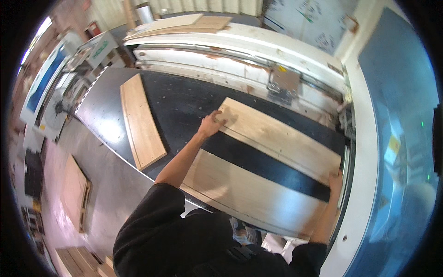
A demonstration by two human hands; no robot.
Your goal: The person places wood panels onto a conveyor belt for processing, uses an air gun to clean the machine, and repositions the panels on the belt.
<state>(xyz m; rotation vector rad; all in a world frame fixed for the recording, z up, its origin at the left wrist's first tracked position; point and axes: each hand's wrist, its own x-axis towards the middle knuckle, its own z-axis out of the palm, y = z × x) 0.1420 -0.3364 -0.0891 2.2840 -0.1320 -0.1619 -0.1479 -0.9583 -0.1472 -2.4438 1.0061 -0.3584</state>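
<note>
Along the near edge of the black bench [180, 97], I saw a wide wooden panel [249, 194]. Farther across the bench, my right hand [336, 182] and left hand [211, 124] touched opposite ends of a narrower wooden board [279, 138]; I couldn't tell whether their fingers were clamped.

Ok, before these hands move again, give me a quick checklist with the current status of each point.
1. Left hand on the left end of the far board: ok.
2. Right hand at that board's right end: ok; how firmly it grips, cannot tell.
3. Gap between the far board and the near board: ok, a dark strip of the black table shows between them.
4. Third board apart from the other two: ok, it lies off to the left.
5. Right forearm clear of the near board: cannot tell; it crosses over that board's right end.
</note>
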